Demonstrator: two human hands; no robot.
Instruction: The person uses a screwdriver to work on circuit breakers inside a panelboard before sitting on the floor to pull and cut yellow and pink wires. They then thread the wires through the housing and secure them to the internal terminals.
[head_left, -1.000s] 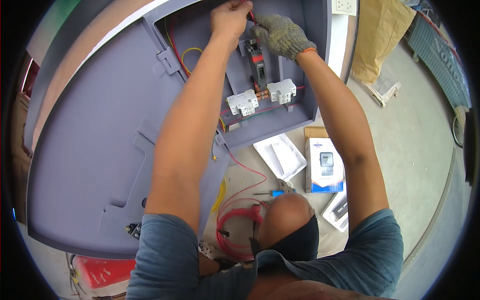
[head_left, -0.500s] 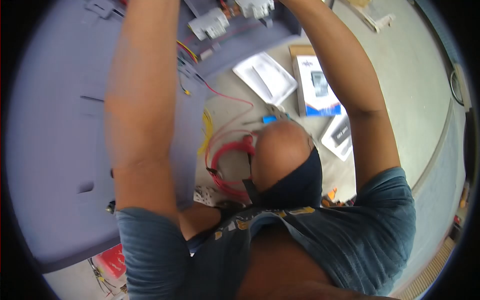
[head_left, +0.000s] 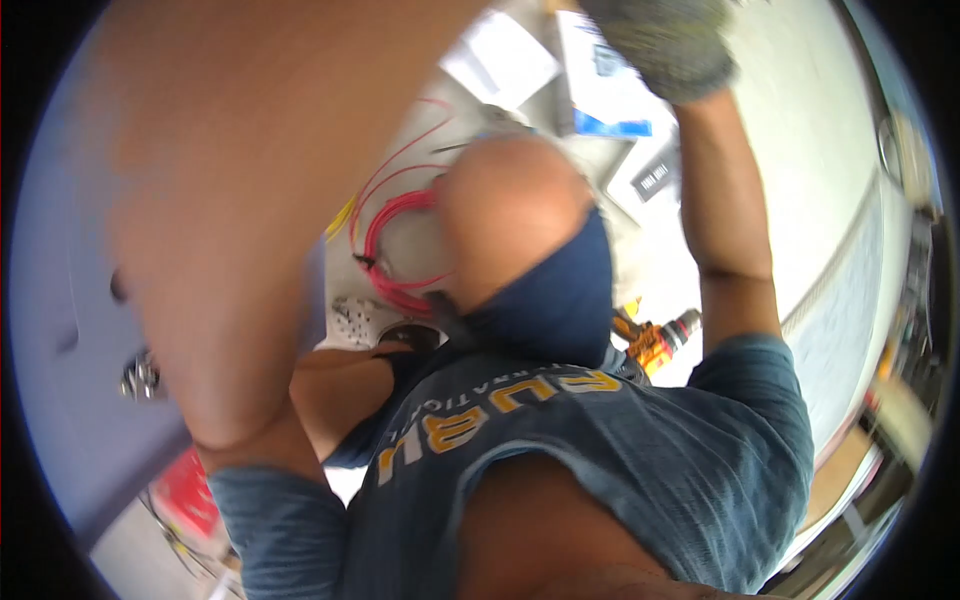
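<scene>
My right hand point(head_left: 665, 45), in a grey knitted work glove, is at the top edge, above a white and blue box point(head_left: 615, 125). Blur and the frame edge hide its fingers, so its grip does not show. My left forearm point(head_left: 230, 220) crosses the upper left, smeared by motion, and its hand lies beyond the top of the view. Under that arm is a grey-blue panel point(head_left: 60, 400). A coil of red cable point(head_left: 372, 245) lies on the floor beside my bent knee point(head_left: 515, 215).
A white tray point(head_left: 500, 60) and a white box with a dark label point(head_left: 655, 175) lie on the floor. A yellow and black power drill point(head_left: 655, 350) is right of my knee. Something red point(head_left: 190, 495) with wires near it sits at lower left.
The view has shifted. My right hand has come down into the frame, and my left arm now covers more of it. The grey enclosure with its electrical parts has left the top.
</scene>
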